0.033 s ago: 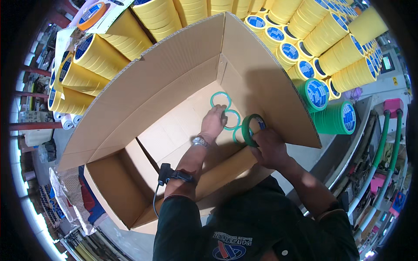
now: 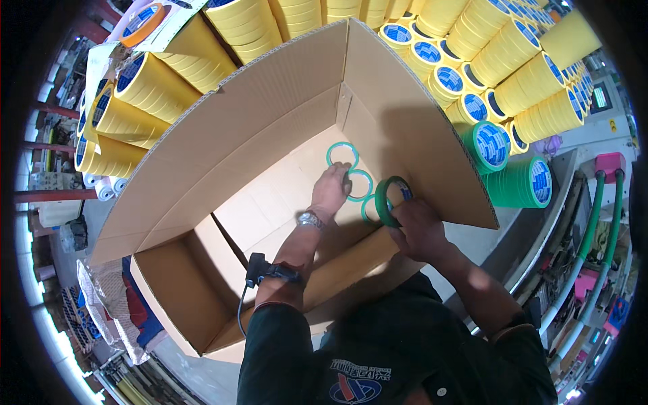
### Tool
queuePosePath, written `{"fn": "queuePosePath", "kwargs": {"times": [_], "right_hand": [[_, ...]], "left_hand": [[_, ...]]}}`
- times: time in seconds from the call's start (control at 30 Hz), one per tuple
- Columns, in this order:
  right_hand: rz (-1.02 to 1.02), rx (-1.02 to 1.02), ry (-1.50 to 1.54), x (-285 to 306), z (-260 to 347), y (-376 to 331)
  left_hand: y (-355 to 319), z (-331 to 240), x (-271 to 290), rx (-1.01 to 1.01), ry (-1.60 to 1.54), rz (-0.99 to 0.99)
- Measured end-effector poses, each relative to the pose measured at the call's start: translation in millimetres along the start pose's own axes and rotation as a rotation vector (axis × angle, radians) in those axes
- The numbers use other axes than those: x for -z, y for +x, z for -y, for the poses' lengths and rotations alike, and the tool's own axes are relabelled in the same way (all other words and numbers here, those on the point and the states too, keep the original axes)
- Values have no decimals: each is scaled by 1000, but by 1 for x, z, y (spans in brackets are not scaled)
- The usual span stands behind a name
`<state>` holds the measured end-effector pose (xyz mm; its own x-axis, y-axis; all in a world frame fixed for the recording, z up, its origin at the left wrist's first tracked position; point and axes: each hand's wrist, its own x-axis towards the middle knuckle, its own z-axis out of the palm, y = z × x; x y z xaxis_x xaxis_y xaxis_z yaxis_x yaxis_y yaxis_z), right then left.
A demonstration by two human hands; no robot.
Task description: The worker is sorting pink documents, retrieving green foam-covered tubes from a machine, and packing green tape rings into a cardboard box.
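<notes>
An open cardboard box (image 2: 270, 131) stands in front of me, its flaps raised. On its bottom lie three green tape rolls, seen as thin rings: a far one (image 2: 342, 144), a middle one (image 2: 370, 185) and a near one (image 2: 365, 210). My left hand (image 2: 329, 194) reaches inside, its fingers closed at the rim of the middle roll, where it meets the far one. Over the box's right side, my right hand (image 2: 420, 233) grips another green tape roll (image 2: 383, 202), tilted on edge. Its fingertips are partly hidden.
Stacks of yellow tape rolls (image 2: 496, 54) surround the box's far side and left (image 2: 152, 88). Two green stacks (image 2: 516, 183) stand beyond the right flap. An orange roll (image 2: 142, 25) lies at top left. Machinery with green hoses (image 2: 594, 236) runs along the right.
</notes>
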<state>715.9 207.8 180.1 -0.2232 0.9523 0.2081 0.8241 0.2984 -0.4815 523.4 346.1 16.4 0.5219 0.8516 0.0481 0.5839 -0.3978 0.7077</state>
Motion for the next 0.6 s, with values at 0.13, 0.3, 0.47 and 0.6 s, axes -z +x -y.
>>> {"fn": "queuePosePath", "kwargs": {"times": [0.13, 0.3, 0.47, 0.6], "right_hand": [[-19, 28, 19, 1, 1, 2], [-3, 4, 30, 2, 1, 5], [14, -9, -16, 0, -3, 5], [19, -26, -25, 2, -1, 6]], "left_hand": [[-1, 7, -11, -85, 110, -75], [20, 20, -15, -86, 210, -57], [34, 41, -13, -136, 289, -76], [50, 45, -6, -58, 302, -106]]}}
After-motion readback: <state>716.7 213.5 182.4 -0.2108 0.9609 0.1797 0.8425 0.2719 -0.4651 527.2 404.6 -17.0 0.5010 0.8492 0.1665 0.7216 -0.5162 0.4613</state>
